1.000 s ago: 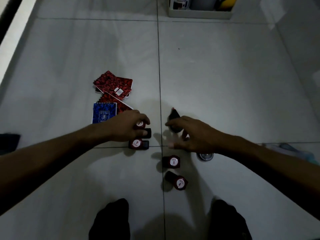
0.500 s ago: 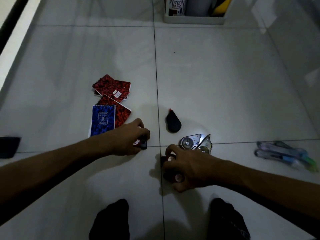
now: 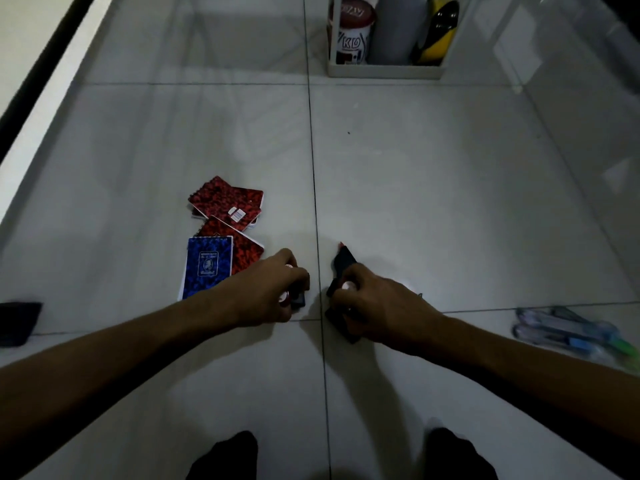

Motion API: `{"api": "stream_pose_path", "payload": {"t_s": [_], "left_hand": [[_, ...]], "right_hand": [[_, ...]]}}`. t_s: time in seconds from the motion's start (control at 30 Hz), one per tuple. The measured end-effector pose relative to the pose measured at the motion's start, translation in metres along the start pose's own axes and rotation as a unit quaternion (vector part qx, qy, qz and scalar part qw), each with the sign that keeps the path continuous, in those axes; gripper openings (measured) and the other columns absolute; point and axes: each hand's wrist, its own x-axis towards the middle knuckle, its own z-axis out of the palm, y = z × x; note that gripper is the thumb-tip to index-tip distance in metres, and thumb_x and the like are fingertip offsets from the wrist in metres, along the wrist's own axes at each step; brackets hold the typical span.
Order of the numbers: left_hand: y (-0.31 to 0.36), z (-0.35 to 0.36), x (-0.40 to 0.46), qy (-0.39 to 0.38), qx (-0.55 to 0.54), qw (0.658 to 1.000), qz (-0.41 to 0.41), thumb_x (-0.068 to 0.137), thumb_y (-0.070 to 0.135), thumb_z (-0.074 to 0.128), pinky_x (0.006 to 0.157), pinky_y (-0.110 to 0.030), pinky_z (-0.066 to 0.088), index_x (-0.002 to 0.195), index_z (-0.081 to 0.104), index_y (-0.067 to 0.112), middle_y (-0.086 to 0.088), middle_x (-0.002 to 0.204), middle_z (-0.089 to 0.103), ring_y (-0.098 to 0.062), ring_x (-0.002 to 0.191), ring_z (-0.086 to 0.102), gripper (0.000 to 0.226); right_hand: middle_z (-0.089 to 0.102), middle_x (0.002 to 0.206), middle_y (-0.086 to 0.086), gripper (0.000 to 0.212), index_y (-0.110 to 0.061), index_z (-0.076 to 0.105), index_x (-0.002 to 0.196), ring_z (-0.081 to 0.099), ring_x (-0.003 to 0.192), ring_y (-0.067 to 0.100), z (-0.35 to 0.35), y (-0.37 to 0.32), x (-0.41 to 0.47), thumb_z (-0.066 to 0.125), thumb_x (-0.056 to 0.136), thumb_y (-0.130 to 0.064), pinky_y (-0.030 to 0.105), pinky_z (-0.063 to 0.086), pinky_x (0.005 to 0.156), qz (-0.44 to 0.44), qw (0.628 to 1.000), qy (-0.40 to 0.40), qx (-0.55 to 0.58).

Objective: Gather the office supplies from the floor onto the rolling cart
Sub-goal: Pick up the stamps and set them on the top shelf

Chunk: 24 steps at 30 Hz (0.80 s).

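My left hand [image 3: 270,289] grips small dark red bottles with white caps [image 3: 289,295] just left of the floor's tile seam. My right hand [image 3: 375,306] curls round more of the same small bottles [image 3: 341,315] right of the seam, its fingers next to a black teardrop-shaped tape dispenser [image 3: 343,261]. Red spiral notepads [image 3: 225,204] and a blue one [image 3: 206,266] lie on the floor to the left of my left hand. A bundle of pens [image 3: 568,329] lies at the far right. The white cart's bottom tray [image 3: 384,69] stands at the top.
The cart tray holds a red and white can [image 3: 353,32], a grey cylinder [image 3: 396,29] and a yellow and black object [image 3: 438,32]. A dark cloth [image 3: 17,322] lies at the left edge. My two feet [image 3: 225,455] are at the bottom. A wall baseboard [image 3: 38,81] runs top left.
My right hand went down to the two lower bottles, gripped them and moved back up beside the black dispenser, covering the clear tape dispensers. My left hand closed round its bottles. The camera tilted up.
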Motion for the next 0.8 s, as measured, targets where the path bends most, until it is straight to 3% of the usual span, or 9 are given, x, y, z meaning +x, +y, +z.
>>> {"api": "stream_pose_path", "payload": {"t_s": [0.1, 0.2, 0.27, 0.43, 0.6, 0.7, 0.8], "left_hand": [[-0.003, -0.018, 0.01, 0.031, -0.01, 0.999, -0.01, 0.077, 0.027, 0.075, 0.074, -0.013, 0.042, 0.118, 0.058, 0.024, 0.002, 0.119, 0.046, -0.009, 0.093, 0.051, 0.045], [-0.006, -0.043, 0.019, 0.065, -0.035, 0.997, -0.027, 0.073, 0.025, 0.077, 0.068, -0.011, 0.037, 0.108, 0.062, 0.026, 0.007, 0.105, 0.047, -0.004, 0.09, 0.044, 0.038], [-0.006, -0.06, 0.027, 0.09, -0.051, 0.994, -0.031, 0.071, 0.023, 0.077, 0.069, -0.012, 0.039, 0.104, 0.064, 0.024, 0.008, 0.099, 0.05, -0.001, 0.086, 0.042, 0.035], [-0.001, -0.109, 0.059, 0.12, -0.06, 0.99, -0.048, 0.069, 0.021, 0.078, 0.08, -0.026, 0.049, 0.106, 0.065, 0.024, 0.003, 0.105, 0.049, -0.011, 0.092, 0.051, 0.039], [0.015, -0.167, 0.089, 0.14, -0.069, 0.987, -0.049, 0.069, 0.022, 0.078, 0.077, -0.024, 0.047, 0.104, 0.064, 0.023, 0.001, 0.105, 0.049, -0.015, 0.093, 0.052, 0.038], [0.04, -0.219, 0.092, 0.131, -0.087, 0.986, -0.06, 0.07, 0.021, 0.079, 0.067, -0.013, 0.038, 0.102, 0.063, 0.022, 0.0, 0.103, 0.049, -0.015, 0.092, 0.051, 0.036], [0.071, -0.283, 0.083, 0.121, -0.105, 0.985, -0.061, 0.07, 0.019, 0.079, 0.067, -0.013, 0.037, 0.103, 0.063, 0.02, -0.002, 0.103, 0.052, -0.016, 0.093, 0.052, 0.037]], "right_hand": [[0.046, 0.126, 0.008, 0.026, -0.022, 0.062, 0.115, 0.05, 0.081, 0.012, -0.019, 0.012, 0.015, 0.059, 0.091, -0.032, 0.018, 0.042, 0.067, 0.044, 0.999, 0.033, 0.001], [0.05, 0.121, 0.005, 0.024, -0.024, 0.064, 0.112, 0.061, 0.08, 0.022, -0.042, 0.027, 0.029, 0.059, 0.089, -0.029, 0.025, 0.049, 0.066, 0.079, 0.993, 0.083, 0.009], [0.052, 0.118, 0.005, 0.023, -0.026, 0.066, 0.11, 0.062, 0.076, 0.023, -0.055, 0.04, 0.039, 0.061, 0.088, -0.025, 0.023, 0.046, 0.062, 0.096, 0.989, 0.115, 0.009], [0.052, 0.119, 0.003, 0.021, -0.025, 0.066, 0.107, 0.062, 0.077, 0.022, -0.093, 0.067, 0.065, 0.062, 0.087, -0.02, 0.021, 0.04, 0.06, 0.136, 0.976, 0.168, 0.023], [0.051, 0.121, 0.005, 0.022, -0.022, 0.065, 0.109, 0.062, 0.084, 0.024, -0.16, 0.073, 0.085, 0.064, 0.088, -0.019, 0.02, 0.042, 0.062, 0.138, 0.974, 0.177, 0.008], [0.051, 0.121, 0.007, 0.024, -0.022, 0.064, 0.11, 0.062, 0.087, 0.025, -0.223, 0.068, 0.086, 0.066, 0.086, -0.019, 0.023, 0.05, 0.066, 0.137, 0.977, 0.162, 0.019], [0.05, 0.123, 0.006, 0.026, -0.024, 0.063, 0.112, 0.061, 0.09, 0.023, -0.294, 0.056, 0.08, 0.067, 0.086, -0.024, 0.021, 0.047, 0.068, 0.127, 0.982, 0.142, 0.01]]}}
